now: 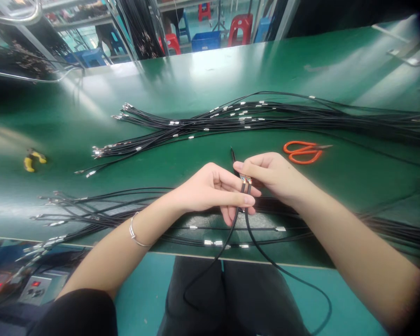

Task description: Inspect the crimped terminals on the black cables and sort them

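Note:
Two black cable ends [246, 185] with small coloured wires at their tips lie side by side between my hands. My left hand [217, 189] is closed on them from the left, thumb in front and fingers behind. At their upper tips, my right hand [266, 175] pinches with thumb and forefinger; a dark pointed stick [233, 154] protrudes above its fingertips, its lower part hidden. From the grip the black cable [259, 245] hangs in loops over the lap. Behind the hands, a bundle of black cables [196, 123] with metal ends lies across the green table.
Orange-handled scissors [306, 152] lie right of my hands. Yellow-handled pliers [33, 160] rest at the far left. A second cable bundle [119, 217] runs along the front edge of the green table [203, 79], under my hands. A box with a red switch [38, 287] sits lower left.

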Tool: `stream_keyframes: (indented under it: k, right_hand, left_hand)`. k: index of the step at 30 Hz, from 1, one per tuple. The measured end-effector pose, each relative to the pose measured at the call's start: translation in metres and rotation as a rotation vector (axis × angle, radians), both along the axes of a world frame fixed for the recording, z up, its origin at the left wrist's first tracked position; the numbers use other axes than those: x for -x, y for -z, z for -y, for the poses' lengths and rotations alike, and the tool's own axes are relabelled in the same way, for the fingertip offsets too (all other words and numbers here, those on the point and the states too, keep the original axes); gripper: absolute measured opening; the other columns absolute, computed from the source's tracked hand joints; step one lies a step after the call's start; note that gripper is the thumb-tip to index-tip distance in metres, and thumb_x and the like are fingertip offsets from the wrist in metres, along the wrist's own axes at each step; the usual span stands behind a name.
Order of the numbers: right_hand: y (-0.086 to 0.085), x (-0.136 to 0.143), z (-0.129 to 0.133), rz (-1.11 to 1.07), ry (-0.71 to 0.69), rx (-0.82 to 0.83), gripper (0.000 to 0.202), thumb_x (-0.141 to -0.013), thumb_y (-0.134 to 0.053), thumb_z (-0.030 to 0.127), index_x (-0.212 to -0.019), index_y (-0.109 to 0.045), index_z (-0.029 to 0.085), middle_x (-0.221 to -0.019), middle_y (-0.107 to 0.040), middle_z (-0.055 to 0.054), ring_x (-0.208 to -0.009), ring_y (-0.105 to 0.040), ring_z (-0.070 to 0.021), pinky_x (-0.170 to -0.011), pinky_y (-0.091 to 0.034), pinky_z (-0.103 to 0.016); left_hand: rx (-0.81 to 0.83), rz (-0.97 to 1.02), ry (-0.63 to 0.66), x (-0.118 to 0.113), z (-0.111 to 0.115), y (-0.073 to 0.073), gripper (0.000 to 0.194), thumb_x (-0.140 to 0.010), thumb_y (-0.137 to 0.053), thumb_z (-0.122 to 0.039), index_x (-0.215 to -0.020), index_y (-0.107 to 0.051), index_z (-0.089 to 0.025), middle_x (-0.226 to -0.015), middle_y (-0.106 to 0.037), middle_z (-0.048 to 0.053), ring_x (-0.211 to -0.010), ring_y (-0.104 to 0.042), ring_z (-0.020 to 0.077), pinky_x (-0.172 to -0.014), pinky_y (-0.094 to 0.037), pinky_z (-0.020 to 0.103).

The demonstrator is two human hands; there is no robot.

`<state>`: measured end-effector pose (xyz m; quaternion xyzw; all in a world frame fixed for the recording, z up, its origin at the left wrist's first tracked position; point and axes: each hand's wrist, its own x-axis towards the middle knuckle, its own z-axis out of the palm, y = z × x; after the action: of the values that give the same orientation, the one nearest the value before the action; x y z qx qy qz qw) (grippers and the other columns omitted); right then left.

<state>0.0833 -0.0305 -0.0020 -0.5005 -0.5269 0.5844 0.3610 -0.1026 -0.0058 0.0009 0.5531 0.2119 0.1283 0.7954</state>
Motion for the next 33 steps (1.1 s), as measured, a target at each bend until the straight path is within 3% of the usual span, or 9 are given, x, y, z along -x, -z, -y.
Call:
stream_keyframes:
  k: [13, 33]
  right_hand:
    - [0.0023, 0.0001, -0.0006, -0.119, -0.071, 0.086, 0.044, -0.078, -0.072, 0.048, -0.052, -0.057, 0.015, -0.042, -0.044, 0.003, -0.04, -0.028, -0.0049, -0.04, -0.023, -0.022]
    - [-0.0022, 0.0023, 0.0019, -0.086, -0.017, 0.05, 0.051, -0.074, -0.072, 0.058, -0.051, -0.053, 0.016, -0.041, -0.042, 0.003, -0.039, -0.028, -0.0054, -0.04, -0.023, -0.023]
  left_hand:
    - [0.023, -0.013, 0.004, -0.0002, 0.002, -0.0004, 0.026, -0.079, -0.076, -0.024, -0.101, -0.073, -0.011, -0.079, -0.074, 0.008, -0.051, -0.067, 0.013, -0.047, -0.058, 0.02]
    - [0.018, -0.02, 0.001, -0.0008, 0.0017, -0.0016, 0.025, -0.079, -0.076, -0.024, -0.101, -0.073, -0.011, -0.079, -0.074, 0.008, -0.051, -0.066, 0.0118, -0.048, -0.058, 0.019]
